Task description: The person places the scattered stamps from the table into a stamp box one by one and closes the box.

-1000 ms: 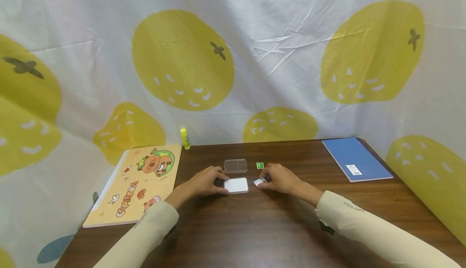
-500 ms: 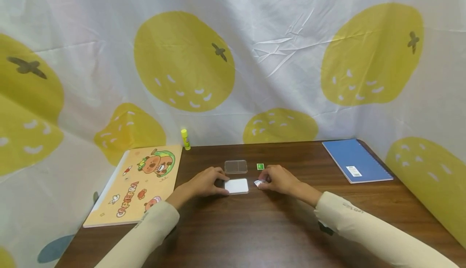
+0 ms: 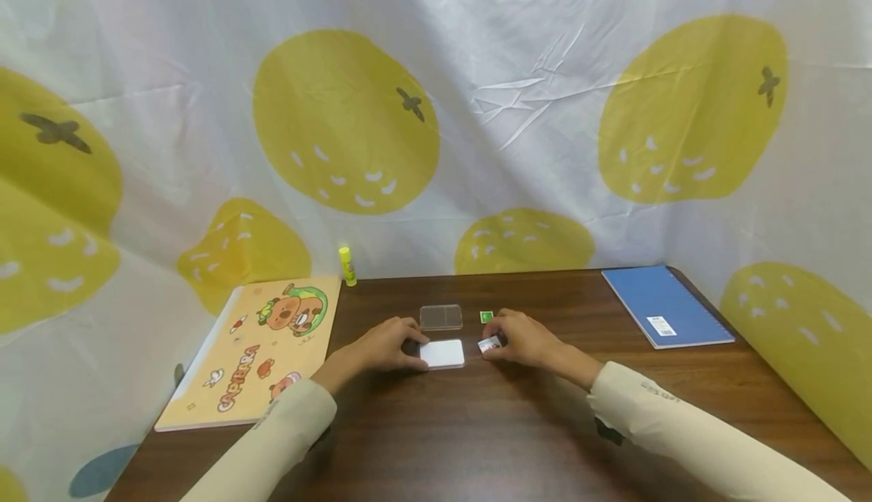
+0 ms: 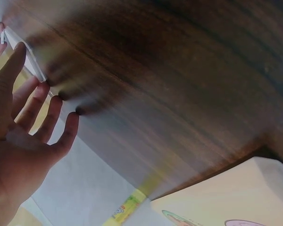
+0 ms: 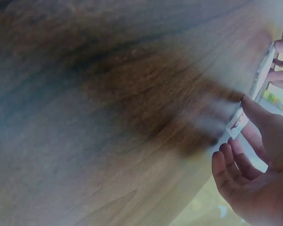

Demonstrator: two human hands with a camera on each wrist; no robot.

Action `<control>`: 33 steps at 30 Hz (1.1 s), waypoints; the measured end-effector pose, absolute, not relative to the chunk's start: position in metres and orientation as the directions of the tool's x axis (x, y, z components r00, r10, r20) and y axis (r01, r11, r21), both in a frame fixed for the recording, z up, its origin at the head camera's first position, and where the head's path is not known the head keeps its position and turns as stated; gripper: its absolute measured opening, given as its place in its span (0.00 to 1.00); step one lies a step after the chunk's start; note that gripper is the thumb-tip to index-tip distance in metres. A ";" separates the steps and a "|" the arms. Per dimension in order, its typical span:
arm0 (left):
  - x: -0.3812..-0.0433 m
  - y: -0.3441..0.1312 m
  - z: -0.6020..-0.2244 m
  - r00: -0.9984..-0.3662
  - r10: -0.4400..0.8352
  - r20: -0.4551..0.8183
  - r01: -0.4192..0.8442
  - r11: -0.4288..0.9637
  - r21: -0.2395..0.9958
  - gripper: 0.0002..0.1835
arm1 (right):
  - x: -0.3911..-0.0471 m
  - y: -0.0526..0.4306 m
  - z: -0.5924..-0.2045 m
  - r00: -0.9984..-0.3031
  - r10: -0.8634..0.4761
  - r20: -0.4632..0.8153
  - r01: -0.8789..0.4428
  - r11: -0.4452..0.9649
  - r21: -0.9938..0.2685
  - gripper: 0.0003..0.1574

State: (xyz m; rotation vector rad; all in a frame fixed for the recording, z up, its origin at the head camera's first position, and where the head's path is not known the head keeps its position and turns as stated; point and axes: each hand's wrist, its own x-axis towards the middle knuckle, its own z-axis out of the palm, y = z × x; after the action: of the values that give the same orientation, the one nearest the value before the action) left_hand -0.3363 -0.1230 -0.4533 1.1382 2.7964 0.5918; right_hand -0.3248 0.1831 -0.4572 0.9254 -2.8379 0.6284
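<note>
My left hand (image 3: 391, 344) holds the left end of a flat, white-topped rectangular box (image 3: 443, 354) with clear edges, thumb at the near side and fingers at the far side. The box lies on the brown wooden table. Just to its right, my right hand (image 3: 523, 341) pinches a small, thin printed piece (image 3: 488, 344), whitish with a dark and red pattern, between thumb and forefinger. The right wrist view shows this piece (image 5: 237, 125) tilted, close to the box's end. Behind the box lies a clear plastic lid (image 3: 441, 318). A small green square with a pale border (image 3: 487, 317) lies beyond my right fingers.
A capybara-print notebook (image 3: 225, 388) lies at the left, a blue notebook (image 3: 691, 320) at the right. A yellow glue stick (image 3: 347, 267) stands at the back edge, against a white curtain (image 3: 518, 138) with yellow fruit prints.
The small printed piece has turned slightly in my right fingers and shifted a little to the right. My left hand and the box stay in place. The head view has tilted up slightly.
</note>
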 end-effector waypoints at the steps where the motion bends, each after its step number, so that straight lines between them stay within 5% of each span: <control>1: -0.336 -0.123 -0.453 -0.726 0.683 0.081 0.658 0.654 0.373 0.25 | -0.325 0.183 -0.457 -0.812 -0.545 0.210 -0.582 0.728 -0.362 0.14; 19: -0.339 -0.122 -0.455 -0.729 0.680 0.071 0.653 0.661 0.370 0.24 | -0.333 0.183 -0.451 -0.766 -0.599 0.233 -0.637 0.655 -0.407 0.05; 33: -0.340 -0.123 -0.455 -0.729 0.682 0.067 0.651 0.659 0.377 0.25 | -0.342 0.164 -0.433 -0.672 -0.690 0.271 -0.725 0.537 -0.431 0.08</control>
State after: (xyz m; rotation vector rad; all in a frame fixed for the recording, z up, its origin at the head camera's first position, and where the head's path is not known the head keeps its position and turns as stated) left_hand -0.3396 -0.1229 -0.4551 1.1224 2.7879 0.5855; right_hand -0.3420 0.1641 -0.4328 1.2417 -2.6940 0.8042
